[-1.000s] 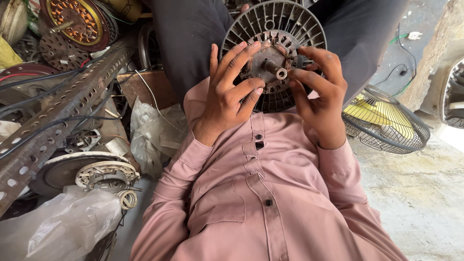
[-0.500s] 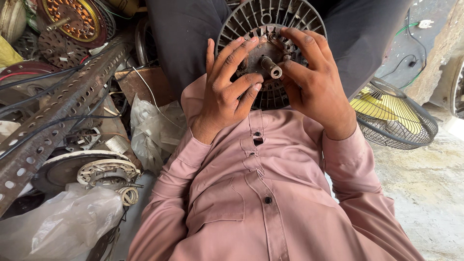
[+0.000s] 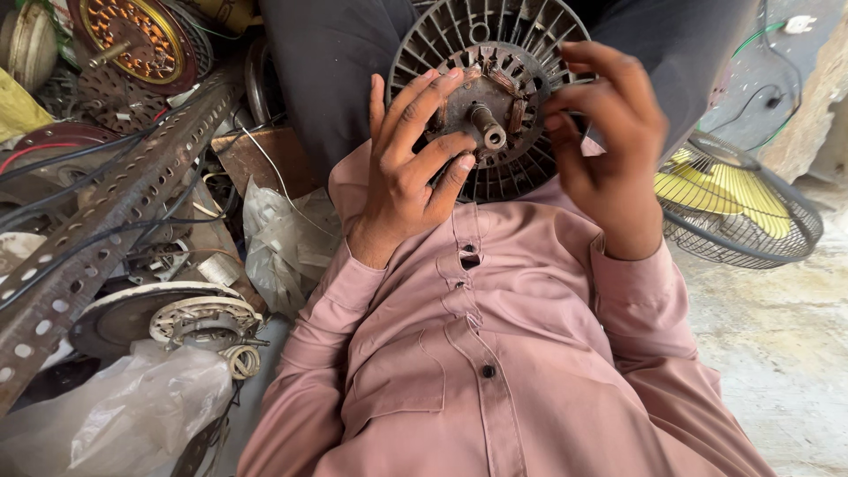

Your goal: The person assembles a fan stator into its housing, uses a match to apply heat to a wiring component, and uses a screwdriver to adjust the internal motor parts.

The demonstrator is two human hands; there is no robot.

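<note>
A round grey fan motor housing (image 3: 521,31) with radial slots rests on my lap against the dark trousers. A steel shaft (image 3: 488,126) sticks out of its middle, with brown copper windings (image 3: 517,110) around it. My left hand (image 3: 406,177) lies on the housing's left side, fingers spread over the slots and reaching toward the shaft. My right hand (image 3: 609,141) is on the right side, slightly blurred, with its fingers curled in at the windings. My pink buttoned shirt (image 3: 495,353) fills the lower middle of the view.
A perforated metal angle bar (image 3: 115,212) slants across the scrap pile on the left. Another motor cover with orange insides (image 3: 132,35), a flat stator disc (image 3: 199,322) and crumpled plastic bags (image 3: 115,415) lie there. A wire fan guard with yellow blades (image 3: 733,203) stands on the concrete floor at right.
My right hand has moved from the lower right of the housing up to its right rim and windings. My left hand has stayed on the left side.
</note>
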